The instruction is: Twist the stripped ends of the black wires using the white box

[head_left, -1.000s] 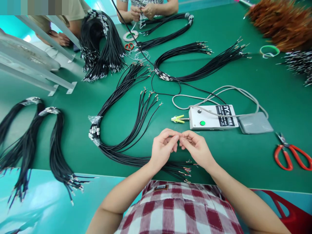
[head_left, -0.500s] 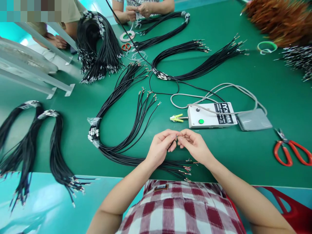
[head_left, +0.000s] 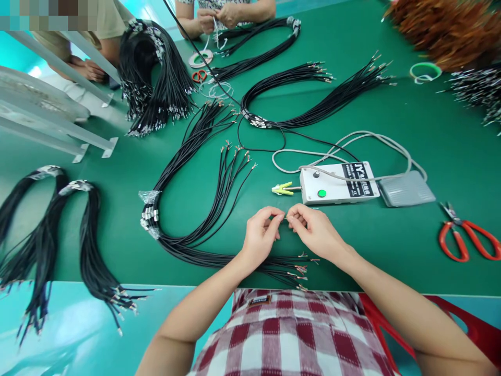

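Above the green table, my left hand (head_left: 261, 234) is closed in a pinch on a cable end, mostly hidden by the fingers. Close beside it, my right hand (head_left: 315, 230) pinches a thin wire (head_left: 285, 218) that bridges the small gap between the fingertips. Under my left wrist runs a bundle of black cables (head_left: 207, 256), bound with clear film at its bend, with stripped, coloured wire ends by my front. Just beyond my hands lies a white box (head_left: 326, 183) with a green button and a yellow-green clip (head_left: 284, 189) on its shaft.
Red-handled cutters (head_left: 456, 224) and a grey pedal (head_left: 407, 189) lie to the right. More black cable bundles (head_left: 88, 224) hang over the table's left front edge. Across the table, a co-worker's hands (head_left: 219, 18) hold white strands. Metal legs (head_left: 58, 120) stand at left.
My hands have drawn slightly apart, and a thin wire now shows between the fingertips. The black cable length seen at my left fingers is now hidden. The view has shifted slightly.
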`<state>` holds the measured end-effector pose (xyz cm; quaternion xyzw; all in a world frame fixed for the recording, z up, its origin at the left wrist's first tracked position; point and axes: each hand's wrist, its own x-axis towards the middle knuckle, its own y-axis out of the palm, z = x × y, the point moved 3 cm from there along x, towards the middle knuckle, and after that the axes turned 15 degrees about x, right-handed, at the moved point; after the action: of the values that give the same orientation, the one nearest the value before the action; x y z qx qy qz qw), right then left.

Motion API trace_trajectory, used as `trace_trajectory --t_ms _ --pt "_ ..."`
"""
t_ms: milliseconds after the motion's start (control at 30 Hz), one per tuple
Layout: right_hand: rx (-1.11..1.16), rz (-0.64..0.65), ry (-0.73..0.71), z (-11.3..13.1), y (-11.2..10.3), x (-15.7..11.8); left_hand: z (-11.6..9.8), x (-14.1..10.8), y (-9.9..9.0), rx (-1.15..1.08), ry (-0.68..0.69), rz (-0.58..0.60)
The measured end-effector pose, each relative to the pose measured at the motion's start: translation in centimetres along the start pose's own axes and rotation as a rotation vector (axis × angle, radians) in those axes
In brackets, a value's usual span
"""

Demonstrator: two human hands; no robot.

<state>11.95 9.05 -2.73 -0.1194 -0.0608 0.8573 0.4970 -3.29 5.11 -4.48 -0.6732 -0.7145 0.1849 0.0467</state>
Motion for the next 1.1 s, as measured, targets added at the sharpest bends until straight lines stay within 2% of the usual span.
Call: trace_trajectory --t_ms 100,167,233,300,367,433,567,667,733,833,967,1100 --pt "-0.053 -0.016 -0.022 -0.4 0.0 0.2 0.6 0.5 0.0 -0.092 -0.020 -0.025" --pt "-0.079 -0.071 -0.071 -0.5 -0.2 0.1 0.7 0.9 -0.1 -0.186 -0.058 -0.022" --pt "-0.190 -0.149 -0.168 -0.1 -0.3 0.0 0.7 1.3 -0.3 -0.240 -0.085 0.003" --pt "-0.393 -0.190 -0.298 0.6 -0.1 0.0 0.5 1.6 -0.5 -0.259 -0.091 0.026" --pt "-0.606 -0.151 -0.402 1.4 0.4 0.3 0.5 1.8 -0.8 -0.265 -0.083 0.027" --pt "-0.753 -0.058 -0.448 1.8 0.8 0.9 0.5 1.8 -1.0 -0.253 -0.069 0.035" --pt "-0.872 0.136 -0.509 2.3 0.8 2.3 0.4 1.8 -1.6 -0.077 0.006 0.095" --pt "-0.944 0.158 -0.584 2.8 0.0 3.4 -0.1 2.4 -2.5 0.106 0.095 0.050" --pt "-1.006 0.106 -0.575 3.0 -0.5 4.3 -0.2 3.1 -3.1 0.128 0.109 0.002" --pt "-1.119 0.030 -0.490 3.1 -1.0 5.7 0.2 4.7 -3.6 0.033 0.072 -0.031" --pt "-1.197 0.048 -0.389 3.0 -0.7 7.0 0.9 6.4 -3.8 -0.072 0.010 -0.048" --pt "-1.210 0.068 -0.330 3.1 -0.5 7.6 1.1 7.5 -3.7 -0.072 0.003 -0.042"
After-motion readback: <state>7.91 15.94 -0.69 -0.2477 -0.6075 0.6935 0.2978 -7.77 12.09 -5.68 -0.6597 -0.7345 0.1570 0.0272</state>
